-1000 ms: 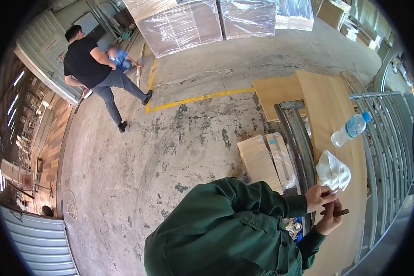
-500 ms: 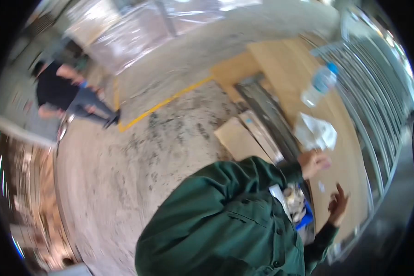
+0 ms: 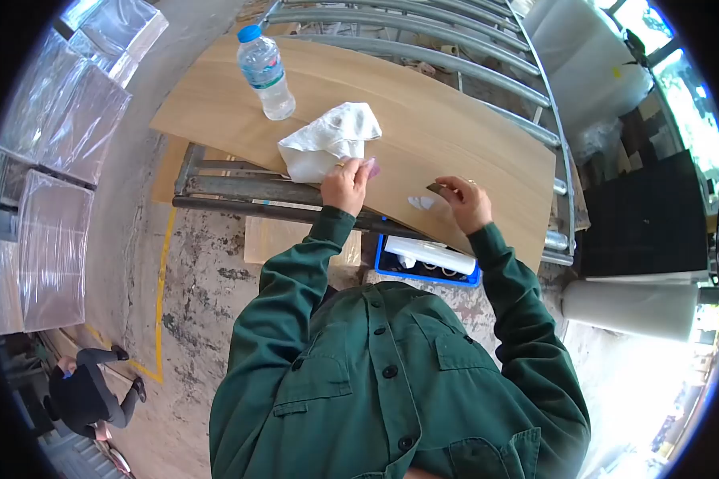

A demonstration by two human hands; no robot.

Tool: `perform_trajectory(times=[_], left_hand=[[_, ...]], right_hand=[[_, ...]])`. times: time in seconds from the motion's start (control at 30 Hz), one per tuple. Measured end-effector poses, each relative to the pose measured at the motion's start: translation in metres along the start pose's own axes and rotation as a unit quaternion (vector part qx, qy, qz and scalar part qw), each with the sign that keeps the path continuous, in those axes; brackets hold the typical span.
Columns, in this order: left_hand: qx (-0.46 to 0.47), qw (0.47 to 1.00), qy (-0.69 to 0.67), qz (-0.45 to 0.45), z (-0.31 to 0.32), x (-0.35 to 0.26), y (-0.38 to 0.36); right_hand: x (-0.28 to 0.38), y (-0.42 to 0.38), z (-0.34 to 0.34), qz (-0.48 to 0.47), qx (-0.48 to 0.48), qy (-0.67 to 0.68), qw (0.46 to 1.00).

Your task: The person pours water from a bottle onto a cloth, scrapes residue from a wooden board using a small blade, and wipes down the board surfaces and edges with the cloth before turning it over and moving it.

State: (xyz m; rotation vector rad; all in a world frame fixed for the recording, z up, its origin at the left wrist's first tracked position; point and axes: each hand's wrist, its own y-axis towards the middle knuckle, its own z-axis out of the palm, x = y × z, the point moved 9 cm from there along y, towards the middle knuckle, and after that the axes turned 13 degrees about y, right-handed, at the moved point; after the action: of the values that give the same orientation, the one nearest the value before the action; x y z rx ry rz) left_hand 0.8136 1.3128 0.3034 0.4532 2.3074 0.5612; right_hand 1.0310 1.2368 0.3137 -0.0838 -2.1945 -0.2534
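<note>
My left hand (image 3: 344, 188) is closed in a pinch on a small pinkish-purple piece (image 3: 374, 169), beside a crumpled white cloth (image 3: 331, 137). My right hand (image 3: 466, 204) pinches a small, thin, dark flat piece (image 3: 434, 188), whose kind I cannot make out. Just left of these fingers, small white pieces (image 3: 420, 203) lie on the wood-coloured board (image 3: 471, 144). Both hands are over the board's near side. A water bottle (image 3: 265, 76) with a blue cap stands on the board behind the cloth.
The board lies on a metal frame (image 3: 248, 189) with rails (image 3: 447, 60) beyond. Below its near edge, a blue crate (image 3: 429, 275) holds a white roll and other items. Wrapped stacks (image 3: 56, 120) stand left. A person in dark clothes (image 3: 84, 391) is lower left. A white roll (image 3: 631, 310) lies right.
My view has swung round, so the board now lies across in front of me. My right hand, spread before, now pinches the dark piece. The pinkish piece stays at my left fingers.
</note>
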Motion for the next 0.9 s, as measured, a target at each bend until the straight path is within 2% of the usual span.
perform_trajectory(times=[0.1,0.13,0.23,0.37,0.57,0.7,0.9], left_hand=[[0.007,0.991,0.103,-0.08,0.01,0.017,0.005],[0.027,0.985,0.158,-0.057,0.01,0.008,0.008],[0.043,0.979,0.195,0.045,0.015,-0.023,0.011],[0.066,0.978,0.19,0.063,0.026,-0.026,0.009],[0.066,0.971,0.221,0.066,0.025,-0.032,0.011],[0.074,0.968,0.235,0.057,0.027,-0.031,0.011],[0.066,0.969,0.23,0.057,0.028,-0.03,0.011]], right_hand=[[0.007,-0.012,0.002,-0.005,-0.068,-0.065,0.996],[0.006,-0.017,0.0,0.012,-0.089,-0.071,0.993],[0.007,-0.029,-0.001,-0.019,-0.146,-0.116,0.982],[0.007,-0.037,-0.002,-0.026,-0.192,-0.111,0.975],[0.004,-0.046,0.004,0.013,-0.234,-0.12,0.965],[0.013,-0.046,0.003,-0.011,-0.255,-0.146,0.956],[0.01,-0.044,0.011,0.015,-0.226,-0.123,0.966]])
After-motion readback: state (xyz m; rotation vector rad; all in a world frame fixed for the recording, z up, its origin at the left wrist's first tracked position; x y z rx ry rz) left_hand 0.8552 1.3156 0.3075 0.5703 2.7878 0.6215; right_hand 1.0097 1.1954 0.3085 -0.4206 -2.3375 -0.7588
